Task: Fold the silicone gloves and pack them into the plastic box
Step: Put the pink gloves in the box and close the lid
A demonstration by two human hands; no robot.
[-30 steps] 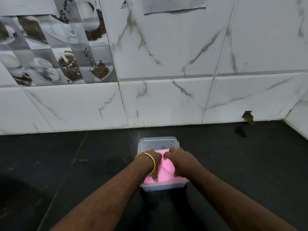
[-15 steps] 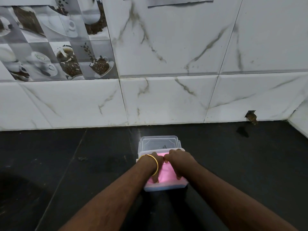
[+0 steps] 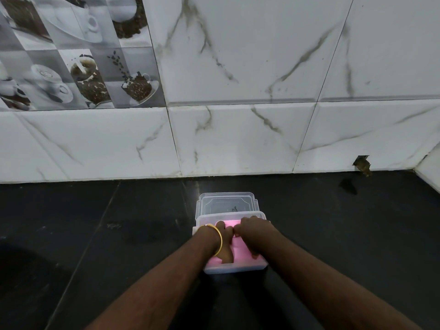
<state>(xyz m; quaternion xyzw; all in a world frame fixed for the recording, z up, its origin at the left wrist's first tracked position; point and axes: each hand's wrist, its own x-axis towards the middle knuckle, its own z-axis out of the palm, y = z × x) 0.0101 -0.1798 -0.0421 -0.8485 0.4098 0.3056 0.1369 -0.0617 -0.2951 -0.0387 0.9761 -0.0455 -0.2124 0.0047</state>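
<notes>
The pink silicone gloves point(image 3: 240, 254) lie folded flat inside the plastic box point(image 3: 234, 269), low in the frame just right of centre. The box is a translucent rectangle whose long axis runs from the lower edge of the frame up toward the wall. Its clear lid point(image 3: 226, 203) lies behind the box, against its far edge, flat on the table point(image 3: 95, 234).

Both hands rest palm-down on the gloves inside the box. The left hand point(image 3: 225, 241) has its fingers held together and pressing on the pink material; a gold bangle point(image 3: 217, 239) circles its wrist. The right hand point(image 3: 253, 234) is curled, fingertips pushing down on the gloves near the box's right wall. The two hands touch each other near the far end of the box.

The dark table meets a marbled white tile wall point(image 3: 238, 67); coffee-themed tiles point(image 3: 71, 55) fill the upper left.
</notes>
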